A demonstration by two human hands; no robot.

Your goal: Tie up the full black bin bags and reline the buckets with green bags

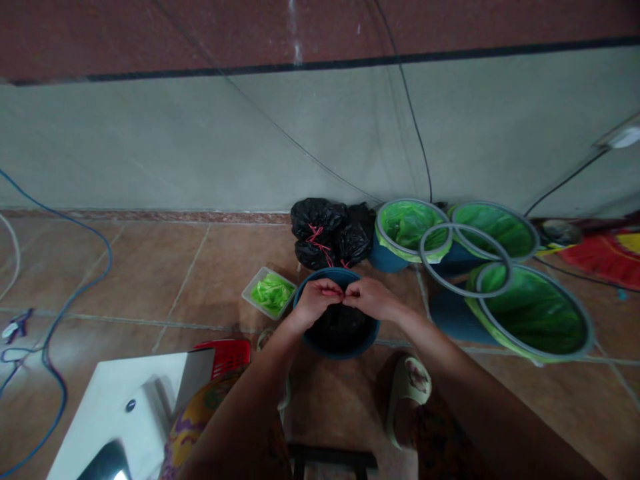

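Observation:
A blue bin [367,343] stands between my feet with a dark, apparently black bag [337,333] inside it. Both hands meet over its opening. My left hand [315,303] is closed in a pinch on a red drawstring [330,293], of which only a short piece shows. My right hand [373,298] pinches at the same spot, its fingertips against the drawstring's end. Left of the bin, a clear plastic tray [249,291] holds bright green folded bags [273,293].
Black tied bags [320,220] with red strings sit by the wall. Right are blue bins with green liners [535,313] and a loose grey ring [424,257]. A white box [85,407], red basket [235,353] and blue cable [107,260] lie left; a sandal [400,393] is near.

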